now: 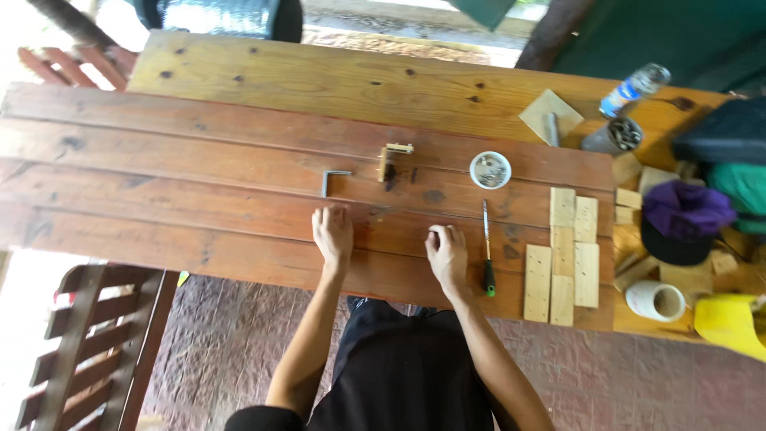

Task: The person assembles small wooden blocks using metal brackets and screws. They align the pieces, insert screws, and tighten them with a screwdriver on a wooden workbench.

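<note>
The person's left hand (pixel 333 232) lies flat on the wooden desk (pixel 199 160), its fingers released and grasping nothing. Just beyond it lies a bent metal hex key (pixel 333 179), apart from the fingertips. The right hand (pixel 447 251) also rests palm down near the desk's near edge, fingers loosely curled and empty. Just to its right lies a screwdriver (pixel 486 247) with a green and black handle, close beside the hand but not touching it. Farther off, between the two hands, sits a small wooden assembly (pixel 391 162). To its right is a round white dish of screws (pixel 490 169). A group of pale wooden blocks (pixel 562 255) lies at the right, with a purple cap (pixel 685 219) beyond them.
</note>
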